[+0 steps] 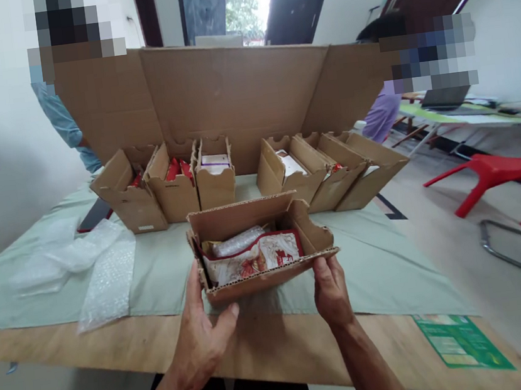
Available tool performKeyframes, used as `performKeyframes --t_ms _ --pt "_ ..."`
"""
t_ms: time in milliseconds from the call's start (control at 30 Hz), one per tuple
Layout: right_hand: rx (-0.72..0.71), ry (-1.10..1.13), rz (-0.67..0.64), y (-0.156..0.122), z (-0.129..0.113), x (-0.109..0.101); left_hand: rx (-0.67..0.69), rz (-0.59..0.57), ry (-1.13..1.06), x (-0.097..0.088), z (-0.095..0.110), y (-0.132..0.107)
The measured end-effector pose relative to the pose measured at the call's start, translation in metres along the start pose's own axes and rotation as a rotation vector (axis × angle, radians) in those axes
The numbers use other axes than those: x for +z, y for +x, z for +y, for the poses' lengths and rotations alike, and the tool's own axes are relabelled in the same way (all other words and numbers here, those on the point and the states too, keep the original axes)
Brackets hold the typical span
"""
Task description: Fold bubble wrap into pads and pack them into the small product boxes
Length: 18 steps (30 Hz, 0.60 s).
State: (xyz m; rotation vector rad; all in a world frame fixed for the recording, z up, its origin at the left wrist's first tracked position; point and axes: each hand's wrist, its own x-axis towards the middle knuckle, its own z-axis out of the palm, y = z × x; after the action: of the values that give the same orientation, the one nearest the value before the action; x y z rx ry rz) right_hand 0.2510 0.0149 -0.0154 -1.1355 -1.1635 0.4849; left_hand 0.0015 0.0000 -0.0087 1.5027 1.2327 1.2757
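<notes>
A small open cardboard box is between my hands over the near side of the table. Inside it lie a white and red printed pouch and a bubble-wrapped item; the box walls hide the rest. My left hand holds the box's left end, fingers along the side and thumb apart in front. At the near right corner, my right hand grips the box with its thumb at the front edge and its other fingers bent, partly hidden.
Several cardboard bins with packets and boxes stand before a tall cardboard screen. Bubble wrap lies left on the green cloth. A green leaflet is at the right edge. Two people are beyond; a red stool stands right.
</notes>
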Motion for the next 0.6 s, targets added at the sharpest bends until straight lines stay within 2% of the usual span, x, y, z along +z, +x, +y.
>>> performKeyframes --t_ms 100,200,367,500,600 --pt "0.024 -0.035 0.036 -0.012 0.005 -0.011 0.007 -0.029 0.026 0.005 -0.003 -0.006" --pt "0.031 -0.03 0.039 -0.01 0.007 -0.008 -0.003 -0.041 0.024 0.007 -0.004 -0.007" --pt "0.029 0.032 -0.003 0.036 0.02 0.009 -0.01 -0.009 0.06 0.018 -0.007 -0.021" --pt "0.043 0.005 -0.025 0.077 0.031 0.018 0.103 -0.108 0.103 0.029 -0.008 -0.043" --pt "0.033 -0.024 -0.019 0.089 0.032 0.021 0.176 -0.169 0.154 0.034 -0.007 -0.052"
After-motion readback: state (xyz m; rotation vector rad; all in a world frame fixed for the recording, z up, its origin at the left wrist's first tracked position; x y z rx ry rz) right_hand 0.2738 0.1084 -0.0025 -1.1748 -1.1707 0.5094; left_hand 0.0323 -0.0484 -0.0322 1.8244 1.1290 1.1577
